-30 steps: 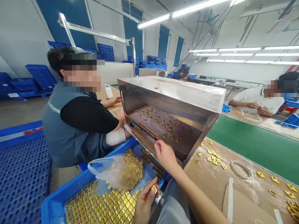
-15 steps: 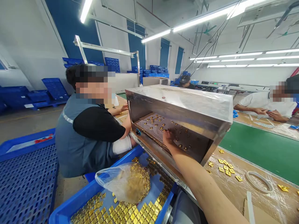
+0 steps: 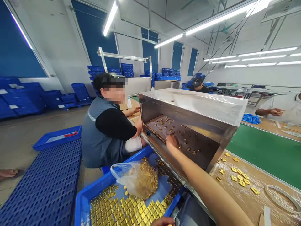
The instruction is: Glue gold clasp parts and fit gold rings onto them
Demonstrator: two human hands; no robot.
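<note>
My right hand [image 3: 172, 141] reaches into the open front of a metal box [image 3: 192, 103], its fingers bent together just over a brown board [image 3: 162, 128] dotted with small gold pieces [image 3: 185, 142]. Whatever the fingertips hold, if anything, is hidden. At the bottom edge, my left hand [image 3: 163, 221] is partly in view with its fingers curled, and I cannot make out what is in it. Close by is a blue tray [image 3: 82, 201] holding rows of gold square pieces [image 3: 131, 208] and a clear plastic bag [image 3: 141, 180] full of small gold parts.
On the bench to the right lie loose gold pieces [image 3: 240, 177] and a roll of tape [image 3: 282, 199], beside a green conveyor belt [image 3: 261, 150]. A co-worker [image 3: 105, 125] sits at the left of the box. A blue slatted pallet [image 3: 51, 179] lies on the floor.
The view has swung left, so things appear farther right. My left hand has come into view at the bottom. My right hand stays inside the box, now slightly lower over the board.
</note>
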